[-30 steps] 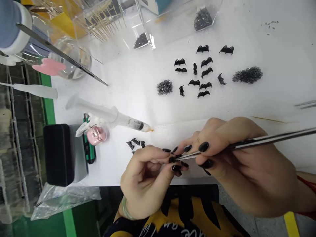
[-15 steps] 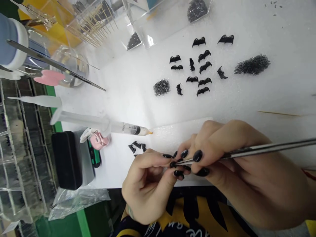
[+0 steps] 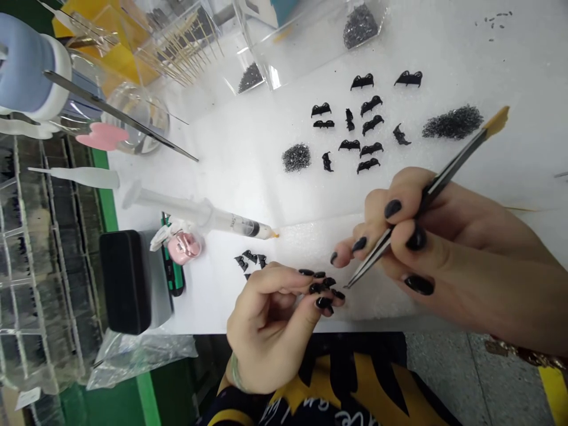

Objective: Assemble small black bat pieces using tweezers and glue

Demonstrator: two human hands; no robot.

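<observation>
My left hand (image 3: 275, 331) pinches a small black piece (image 3: 326, 286) between thumb and fingers. Dark nail polish and the fingertips hide most of its shape. Metal tweezers (image 3: 448, 168) lie in the grip of my right hand (image 3: 461, 260), slanting down to the left, with an orange-brown patch on their back end. Their tips are just right of my left fingertips, apart from the piece, with nothing visible in them. Several black bat-shaped pieces (image 3: 349, 145) lie on the white surface beyond. A few similar black pieces (image 3: 251, 256) are just left of my left hand.
A syringe (image 3: 242, 225) with an orange tip points toward the middle. Piles of dark shiny bits (image 3: 296, 157) lie behind my hands. On the left are a second pair of tweezers (image 3: 128, 121), a black box (image 3: 124, 281) and a pink object (image 3: 184, 247). Clear trays (image 3: 306, 62) stand at the back.
My right hand has drawn back to the right and turned, pulling the tweezer tips away from the black piece. My left hand keeps its pinch. The whole view has shifted slightly.
</observation>
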